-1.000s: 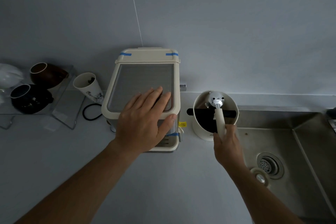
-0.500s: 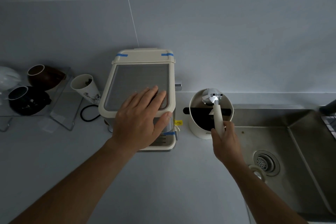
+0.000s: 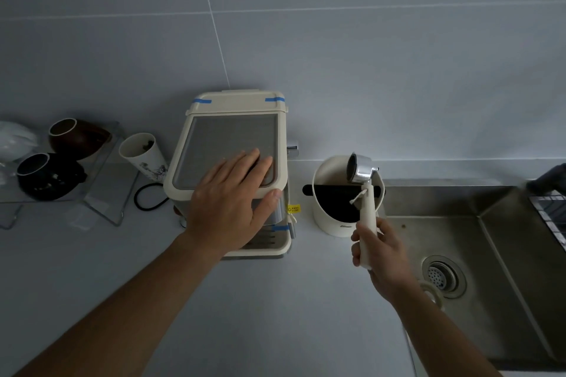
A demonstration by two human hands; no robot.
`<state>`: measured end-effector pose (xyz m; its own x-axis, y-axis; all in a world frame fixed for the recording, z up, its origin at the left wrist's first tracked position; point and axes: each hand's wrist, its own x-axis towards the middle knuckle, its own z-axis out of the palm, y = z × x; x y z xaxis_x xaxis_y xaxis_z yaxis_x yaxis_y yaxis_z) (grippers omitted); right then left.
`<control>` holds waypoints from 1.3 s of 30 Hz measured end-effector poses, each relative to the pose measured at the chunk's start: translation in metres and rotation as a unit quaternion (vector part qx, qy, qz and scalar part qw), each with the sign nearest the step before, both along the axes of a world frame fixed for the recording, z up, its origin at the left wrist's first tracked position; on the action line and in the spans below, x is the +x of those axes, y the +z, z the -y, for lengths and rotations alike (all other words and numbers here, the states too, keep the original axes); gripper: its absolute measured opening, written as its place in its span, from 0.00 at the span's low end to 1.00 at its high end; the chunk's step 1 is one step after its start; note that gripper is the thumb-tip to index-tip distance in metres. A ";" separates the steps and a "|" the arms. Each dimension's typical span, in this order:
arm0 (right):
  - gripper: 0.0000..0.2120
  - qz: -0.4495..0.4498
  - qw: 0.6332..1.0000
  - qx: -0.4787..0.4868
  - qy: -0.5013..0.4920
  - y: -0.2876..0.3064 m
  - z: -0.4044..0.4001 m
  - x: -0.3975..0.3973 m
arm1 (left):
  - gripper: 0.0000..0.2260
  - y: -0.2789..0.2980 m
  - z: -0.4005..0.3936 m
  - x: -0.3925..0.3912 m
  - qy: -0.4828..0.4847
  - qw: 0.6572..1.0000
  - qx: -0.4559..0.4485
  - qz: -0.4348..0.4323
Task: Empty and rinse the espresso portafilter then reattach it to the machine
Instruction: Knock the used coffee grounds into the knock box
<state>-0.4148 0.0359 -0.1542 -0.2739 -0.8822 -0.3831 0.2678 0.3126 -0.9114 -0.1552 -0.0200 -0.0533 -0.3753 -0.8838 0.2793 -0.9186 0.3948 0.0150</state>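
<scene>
My left hand (image 3: 234,202) lies flat, fingers spread, on top of the cream espresso machine (image 3: 232,135). My right hand (image 3: 379,249) grips the cream handle of the portafilter (image 3: 363,184). Its metal basket is lifted above the white knock box (image 3: 329,220) and tilted, so its dark opening faces up and to the left. The knock box has a black bar across its top and stands between the machine and the steel sink (image 3: 477,254).
A drain strainer (image 3: 441,274) sits in the sink bottom. A paper cup (image 3: 142,154) and a black cable (image 3: 150,196) are left of the machine. Dark cups (image 3: 46,174) rest on a clear rack at far left. A dark tap part (image 3: 548,177) shows at the right edge.
The portafilter basket has risen off the knock box bar and turned from face-down to tilted with its opening showing. My left hand has stayed on the machine.
</scene>
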 end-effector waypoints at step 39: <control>0.20 0.129 0.985 -0.037 0.111 0.068 -0.058 0.018 | 0.18 0.015 -0.026 -0.029 -0.116 0.982 -0.014 -0.150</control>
